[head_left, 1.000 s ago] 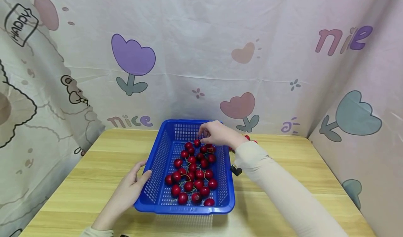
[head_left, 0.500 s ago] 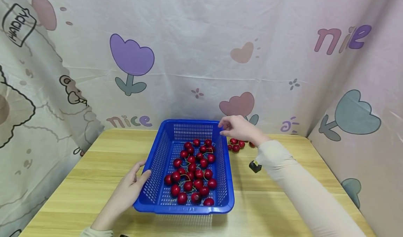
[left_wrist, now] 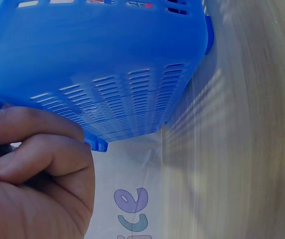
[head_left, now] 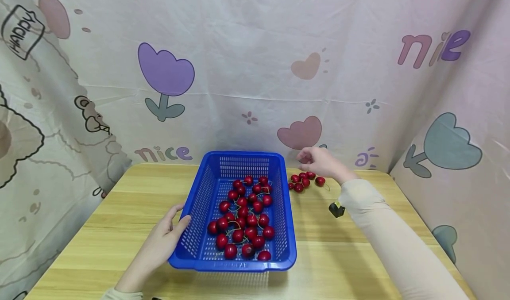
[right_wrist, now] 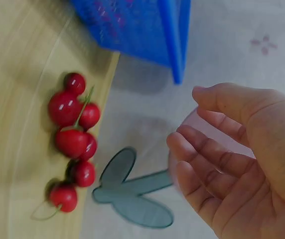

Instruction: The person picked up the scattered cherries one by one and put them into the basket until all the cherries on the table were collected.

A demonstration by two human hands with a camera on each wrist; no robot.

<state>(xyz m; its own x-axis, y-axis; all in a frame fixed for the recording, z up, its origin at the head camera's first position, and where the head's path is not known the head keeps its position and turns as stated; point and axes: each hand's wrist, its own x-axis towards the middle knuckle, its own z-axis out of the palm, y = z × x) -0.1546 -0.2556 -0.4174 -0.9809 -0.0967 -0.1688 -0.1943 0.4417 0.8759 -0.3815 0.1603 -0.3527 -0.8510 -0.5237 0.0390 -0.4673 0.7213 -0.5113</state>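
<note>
A blue plastic basket point(head_left: 235, 265) with slotted walls stands on the table, many red cherries point(head_left: 243, 212) spread over its floor. My left hand point(head_left: 164, 237) holds the basket's left rim, the thumb over the edge; in the left wrist view its curled fingers point(left_wrist: 38, 154) lie against the outer wall. Beyond the basket's right side, my right hand point(head_left: 320, 162) hovers in the air, loosely bent and holding nothing. Below it on the wood is a small group of stemmed cherries point(head_left: 299, 187), seen from nearer in the right wrist view, where the palm is bare.
The light wood table point(head_left: 131, 202) ends at a patterned cloth backdrop point(head_left: 239, 70), which also hangs at both sides. A small black piece point(head_left: 336, 209) is at the right wrist, above the table's right part.
My right hand has come out of the basket and moved right, over the loose cherries, which now show more fully. My left hand and the basket stay in place.
</note>
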